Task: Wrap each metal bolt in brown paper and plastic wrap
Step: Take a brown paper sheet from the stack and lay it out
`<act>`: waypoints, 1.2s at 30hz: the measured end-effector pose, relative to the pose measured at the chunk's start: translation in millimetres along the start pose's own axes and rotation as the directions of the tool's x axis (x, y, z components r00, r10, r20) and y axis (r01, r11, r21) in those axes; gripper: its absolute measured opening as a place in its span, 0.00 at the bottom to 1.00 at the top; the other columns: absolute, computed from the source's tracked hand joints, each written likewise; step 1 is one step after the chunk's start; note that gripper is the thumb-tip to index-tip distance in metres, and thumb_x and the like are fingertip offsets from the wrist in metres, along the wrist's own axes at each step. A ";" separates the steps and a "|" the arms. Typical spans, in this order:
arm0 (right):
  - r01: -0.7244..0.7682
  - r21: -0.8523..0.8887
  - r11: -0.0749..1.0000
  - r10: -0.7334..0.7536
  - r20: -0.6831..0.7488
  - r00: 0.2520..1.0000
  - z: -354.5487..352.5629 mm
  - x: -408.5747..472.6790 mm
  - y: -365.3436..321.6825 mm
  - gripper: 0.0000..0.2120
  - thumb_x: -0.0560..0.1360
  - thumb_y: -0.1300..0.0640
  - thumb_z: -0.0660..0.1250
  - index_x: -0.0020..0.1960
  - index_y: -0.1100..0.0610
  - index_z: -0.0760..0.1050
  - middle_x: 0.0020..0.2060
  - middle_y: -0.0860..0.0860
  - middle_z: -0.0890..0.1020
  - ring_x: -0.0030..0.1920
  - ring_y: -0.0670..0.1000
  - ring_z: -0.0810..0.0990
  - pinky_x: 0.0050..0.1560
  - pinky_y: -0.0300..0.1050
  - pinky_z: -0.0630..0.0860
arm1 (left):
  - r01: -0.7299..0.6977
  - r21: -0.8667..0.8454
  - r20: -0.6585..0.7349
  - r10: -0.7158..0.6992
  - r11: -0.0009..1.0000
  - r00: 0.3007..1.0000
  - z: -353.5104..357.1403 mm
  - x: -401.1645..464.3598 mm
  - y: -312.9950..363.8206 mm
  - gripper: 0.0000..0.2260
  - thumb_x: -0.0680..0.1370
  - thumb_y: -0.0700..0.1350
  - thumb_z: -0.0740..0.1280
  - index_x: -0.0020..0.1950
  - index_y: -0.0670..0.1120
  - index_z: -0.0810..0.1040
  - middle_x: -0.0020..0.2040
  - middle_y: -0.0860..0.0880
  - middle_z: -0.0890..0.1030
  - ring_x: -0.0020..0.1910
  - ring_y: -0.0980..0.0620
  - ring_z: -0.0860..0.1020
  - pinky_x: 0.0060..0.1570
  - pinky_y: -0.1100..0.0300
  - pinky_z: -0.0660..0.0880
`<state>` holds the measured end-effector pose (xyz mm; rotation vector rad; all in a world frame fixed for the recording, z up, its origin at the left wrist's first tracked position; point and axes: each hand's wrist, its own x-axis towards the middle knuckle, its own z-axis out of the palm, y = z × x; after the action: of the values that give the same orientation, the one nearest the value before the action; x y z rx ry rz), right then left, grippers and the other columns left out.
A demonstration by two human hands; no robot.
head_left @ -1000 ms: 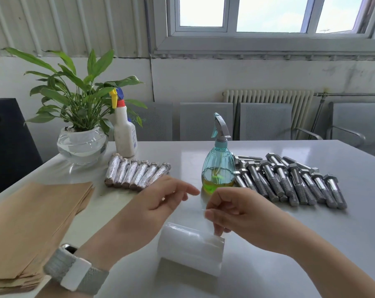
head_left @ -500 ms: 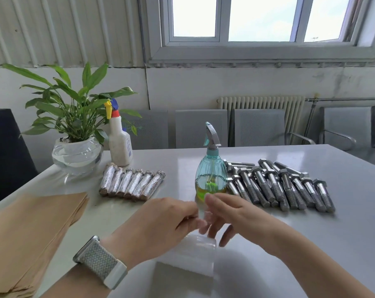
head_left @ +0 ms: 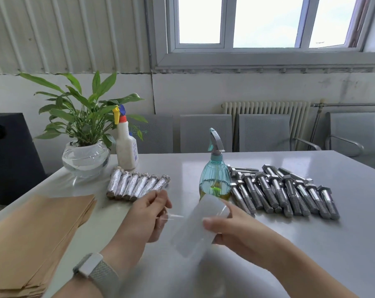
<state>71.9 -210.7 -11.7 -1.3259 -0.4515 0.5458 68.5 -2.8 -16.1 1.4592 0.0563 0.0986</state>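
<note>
White bottle (head_left: pixel 127 147) on table (head_left: pixel 343 244), label unreadable

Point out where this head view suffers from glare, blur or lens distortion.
Head view: the window is blown out white; the roll of plastic wrap in the right hand is motion-blurred; the left hand is slightly soft; the wide lens bends the wall panels; the bolts stay sharp.

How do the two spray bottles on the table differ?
The teal bottle is clear and bulbous, holding yellow-green liquid low down; the white bottle is opaque and flat-sided, so its fill cannot be seen. The teal bottle has a grey-teal trigger and stands beside the bare bolts; the white bottle's nozzle is yellow, blue and red, by the plant. Both stand upright.
</note>
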 end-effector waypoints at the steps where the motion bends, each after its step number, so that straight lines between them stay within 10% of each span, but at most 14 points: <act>1: 0.027 0.105 0.994 -0.026 -0.003 1.000 1.4 1.0 0.5 0.25 0.65 0.58 0.77 0.61 0.61 0.77 0.54 0.59 0.82 0.56 0.58 0.81 0.58 0.56 0.78 | -0.040 0.014 -0.005 0.040 0.999 0.999 -3.0 -0.4 4.3 0.14 0.82 0.48 0.61 0.38 0.44 0.74 0.23 0.50 0.65 0.20 0.56 0.59 0.21 0.72 0.55; 8: 0.070 0.127 0.989 -0.040 -0.226 0.973 11.0 4.9 6.0 0.26 0.64 0.48 0.78 0.57 0.58 0.76 0.40 0.53 0.83 0.39 0.50 0.83 0.38 0.45 0.79 | -0.199 0.251 -0.102 0.231 0.947 0.968 -28.6 -9.4 2.8 0.16 0.81 0.52 0.62 0.35 0.50 0.79 0.24 0.49 0.65 0.21 0.56 0.61 0.22 0.66 0.58; 13: 0.024 0.154 0.988 0.015 -0.248 0.969 11.6 5.1 7.1 0.28 0.62 0.46 0.78 0.58 0.55 0.77 0.45 0.54 0.81 0.40 0.56 0.83 0.41 0.50 0.80 | -0.213 0.293 -0.124 0.258 0.932 0.958 -37.2 -13.2 -7.3 0.16 0.81 0.52 0.62 0.38 0.45 0.78 0.23 0.50 0.62 0.20 0.56 0.59 0.20 0.68 0.58; 33: -0.095 0.240 0.966 0.150 -0.224 0.963 -16.3 -2.1 -3.8 0.29 0.60 0.59 0.79 0.58 0.66 0.76 0.48 0.63 0.81 0.50 0.65 0.83 0.45 0.55 0.82 | -0.057 -0.014 -0.059 0.056 0.998 0.997 -70.6 -9.5 11.8 0.13 0.83 0.45 0.56 0.42 0.40 0.69 0.19 0.49 0.57 0.17 0.55 0.54 0.19 0.70 0.53; 36: -0.090 0.224 0.970 0.150 -0.267 0.952 -19.8 -4.7 -9.3 0.32 0.61 0.58 0.79 0.61 0.65 0.73 0.44 0.61 0.82 0.40 0.60 0.82 0.38 0.51 0.81 | -0.081 0.008 -0.119 0.081 0.997 0.990 -81.9 -5.3 11.3 0.14 0.84 0.46 0.55 0.41 0.41 0.67 0.18 0.50 0.58 0.17 0.56 0.53 0.19 0.71 0.52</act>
<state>81.1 -230.4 -6.4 -1.2092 -0.0741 0.4808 54.8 78.9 -14.1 1.4575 0.0944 0.2519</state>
